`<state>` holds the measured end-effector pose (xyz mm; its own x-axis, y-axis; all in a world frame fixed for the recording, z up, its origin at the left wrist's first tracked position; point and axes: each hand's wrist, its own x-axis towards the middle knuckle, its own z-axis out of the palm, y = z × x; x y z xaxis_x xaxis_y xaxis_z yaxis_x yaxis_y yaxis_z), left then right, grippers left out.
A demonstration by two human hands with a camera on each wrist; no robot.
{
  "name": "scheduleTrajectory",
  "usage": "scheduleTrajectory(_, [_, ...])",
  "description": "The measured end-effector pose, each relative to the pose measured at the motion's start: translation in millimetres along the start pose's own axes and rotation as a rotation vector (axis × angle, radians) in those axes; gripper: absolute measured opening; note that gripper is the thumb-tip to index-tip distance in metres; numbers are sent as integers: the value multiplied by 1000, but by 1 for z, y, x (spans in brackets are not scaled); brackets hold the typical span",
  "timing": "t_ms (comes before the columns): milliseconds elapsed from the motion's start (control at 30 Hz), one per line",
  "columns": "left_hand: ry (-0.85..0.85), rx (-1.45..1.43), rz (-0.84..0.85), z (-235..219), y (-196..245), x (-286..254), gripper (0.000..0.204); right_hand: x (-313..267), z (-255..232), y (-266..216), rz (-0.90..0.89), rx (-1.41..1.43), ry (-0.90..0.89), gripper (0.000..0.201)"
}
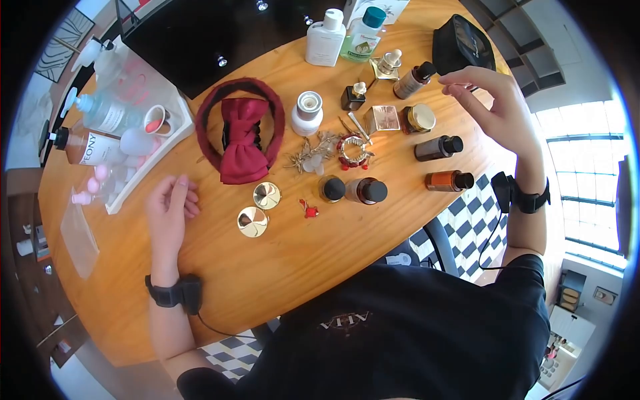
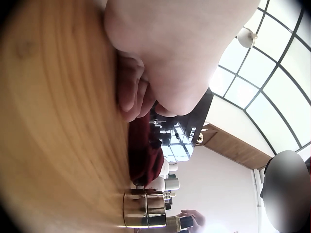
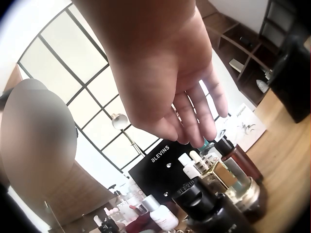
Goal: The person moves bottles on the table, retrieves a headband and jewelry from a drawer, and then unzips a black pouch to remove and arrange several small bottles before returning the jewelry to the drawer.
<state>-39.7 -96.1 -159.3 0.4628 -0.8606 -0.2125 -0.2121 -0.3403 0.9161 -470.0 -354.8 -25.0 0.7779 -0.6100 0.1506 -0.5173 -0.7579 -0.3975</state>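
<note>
My left hand [image 1: 172, 213] rests on the wooden table, fingers loosely bent and holding nothing, left of a dark red headband [image 1: 205, 143] and bow [image 1: 245, 141]. Two shiny gold round pieces [image 1: 267, 195] lie to its right. In the left wrist view, the hand [image 2: 170, 53] is beside the tabletop. Above the right part of the table is my right hand [image 1: 493, 113], empty with relaxed fingers. Nearest its fingertips are a dark-capped brown bottle [image 1: 410, 83] and a black pouch [image 1: 461, 45]. The right wrist view shows that hand [image 3: 170, 82] over several bottles.
A white tray [image 1: 155, 155] of pump bottles stands at the left. White [image 1: 325, 40] and green [image 1: 363, 40] bottles stand at the back. Mid-table are a white bottle [image 1: 307, 115], a red-beaded bracelet [image 1: 353, 152] and small bottles; brown bottles [image 1: 448, 181] lie at the right.
</note>
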Motion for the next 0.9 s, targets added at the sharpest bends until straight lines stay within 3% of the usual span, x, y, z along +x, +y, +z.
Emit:
scheduleTrajectory(533, [-21,-71,37,-2,-2,-4,27,28,24,-21,-191,-7,-3,16])
scheduleTrajectory(900, [-13,-52,52,-1,-4,-2,28,20,28,-19,-100,28,35,14])
